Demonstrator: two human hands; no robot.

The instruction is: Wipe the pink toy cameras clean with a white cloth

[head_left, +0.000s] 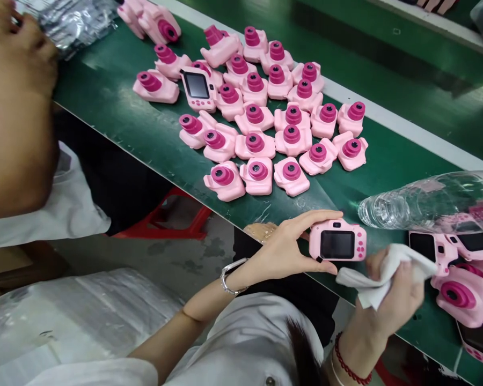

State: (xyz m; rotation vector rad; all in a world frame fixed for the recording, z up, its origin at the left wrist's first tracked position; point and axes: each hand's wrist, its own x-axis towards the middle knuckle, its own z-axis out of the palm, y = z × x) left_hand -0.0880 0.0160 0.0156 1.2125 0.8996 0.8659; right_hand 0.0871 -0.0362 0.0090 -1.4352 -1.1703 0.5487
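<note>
Gripping pink toy camera point(337, 242) by its end: left hand point(284, 249), thumb below, fingers over top, screen facing up, above near edge of green counter point(116, 102). Bunched in closed right hand point(394, 295): white cloth point(380, 276), just beside camera's lower corner. Further right, more pink cameras point(462, 289) under clear plastic bag point(422, 201). Beyond, cluster of cameras point(261, 118), lenses up. Far left, another person's hand point(18, 48) on silvery bags point(74, 19).

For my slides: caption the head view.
Co-worker holds a pink toy camera and white cloth beside dozens more cameras on a green bench.
</note>
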